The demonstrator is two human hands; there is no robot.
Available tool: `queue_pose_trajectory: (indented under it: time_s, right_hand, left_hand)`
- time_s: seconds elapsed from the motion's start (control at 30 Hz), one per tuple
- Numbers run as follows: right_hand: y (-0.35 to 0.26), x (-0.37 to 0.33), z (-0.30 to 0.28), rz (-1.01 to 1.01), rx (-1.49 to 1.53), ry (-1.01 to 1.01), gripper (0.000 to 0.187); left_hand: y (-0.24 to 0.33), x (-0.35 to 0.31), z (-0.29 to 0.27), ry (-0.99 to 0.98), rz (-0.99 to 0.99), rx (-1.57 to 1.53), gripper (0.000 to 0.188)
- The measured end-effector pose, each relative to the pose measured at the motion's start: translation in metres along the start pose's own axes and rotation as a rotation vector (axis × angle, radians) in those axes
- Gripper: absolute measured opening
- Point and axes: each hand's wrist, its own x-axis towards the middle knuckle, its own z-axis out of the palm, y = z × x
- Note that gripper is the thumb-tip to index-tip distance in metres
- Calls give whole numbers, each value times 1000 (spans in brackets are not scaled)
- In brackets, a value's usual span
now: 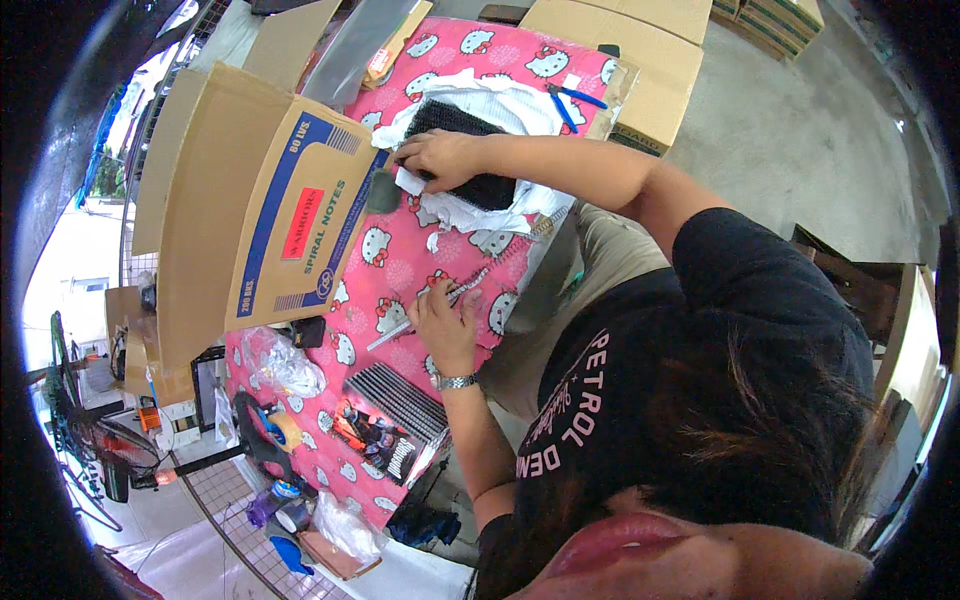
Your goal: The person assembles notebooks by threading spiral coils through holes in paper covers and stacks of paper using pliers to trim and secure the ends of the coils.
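My right hand point(440, 158) lies on a black, finely ridged stack point(492, 192), fingers curled at its edge. What they grip is hidden; a small white piece point(409, 181) shows beside the fingertips. Under the stack spreads crumpled white wrapping point(537, 195). Closer to me, my left hand point(445, 318), with a metal watch at its wrist, is closed around a thin spiral binding coil point(490, 268). A slim pale rod point(389, 336) sticks out past the left fingers. Near that forearm lies a stack of spiral notebooks point(395, 420) with a colourful cover.
A pink patterned cloth point(375, 275) covers the table. Along its far side stands a large open carton point(285, 215). Blue-handled pliers point(577, 103) lie by the right edge, near another carton point(630, 70). Clear plastic bags point(285, 365) and a tape roll point(284, 430) sit to the left.
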Motion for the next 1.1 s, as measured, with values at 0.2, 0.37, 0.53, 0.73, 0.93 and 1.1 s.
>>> queue_pose_trajectory:
  time_s: [0.2,0.37,0.53,0.73,0.93,1.1]
  right_hand:
    - [1,73,57,355,5,-91,53]
    - [-40,70,97,368,-287,-212,64]
    - [-5,64,109,320,-308,-129,44]
    - [-23,68,96,280,-134,-227,38]
    - [-34,74,104,389,-222,-229,35]
    - [-36,66,79,290,-62,-202,33]
  left_hand:
    - [5,14,10,-65,30,4,20]
    - [1,-10,-1,-95,-6,64,23]
    - [8,-3,5,-120,-88,89,27]
    - [18,-18,11,93,-451,184,36]
    - [11,-25,18,102,-355,114,46]
    - [13,-2,11,48,-333,165,44]
